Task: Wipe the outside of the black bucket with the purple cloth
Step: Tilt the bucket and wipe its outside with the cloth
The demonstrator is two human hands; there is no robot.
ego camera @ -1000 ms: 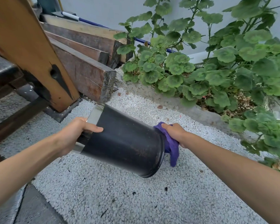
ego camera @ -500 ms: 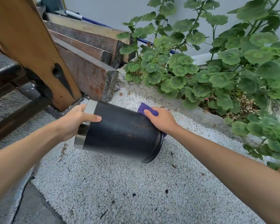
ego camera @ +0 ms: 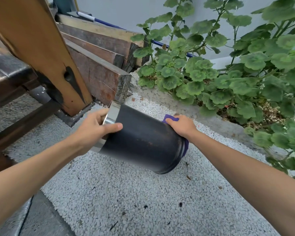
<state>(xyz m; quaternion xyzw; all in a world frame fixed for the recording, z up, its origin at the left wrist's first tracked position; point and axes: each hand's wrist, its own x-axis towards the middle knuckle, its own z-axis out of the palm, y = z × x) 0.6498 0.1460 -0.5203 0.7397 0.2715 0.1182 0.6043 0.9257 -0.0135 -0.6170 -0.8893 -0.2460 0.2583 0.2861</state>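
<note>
The black bucket [ego camera: 143, 140] is held on its side above the pebbled ground, its silver rim toward me and its base pointing away to the right. My left hand [ego camera: 94, 130] grips the silver rim, thumb lying across the black wall. My right hand [ego camera: 180, 125] presses the purple cloth [ego camera: 170, 118] against the bucket's far upper side near the base. Most of the cloth is hidden under my hand; a bit of it shows below the base edge.
A wooden post [ego camera: 41, 53] and stacked timber beams [ego camera: 99, 70] stand at the left and behind the bucket. Leafy green plants [ego camera: 228, 74] fill a bed at the right, behind a concrete kerb [ego camera: 211, 120]. White pebbled ground [ego camera: 126, 201] spreads below.
My right hand with the cloth has moved from the bucket's base up onto its far side wall. The bucket has tilted so its rim points higher.
</note>
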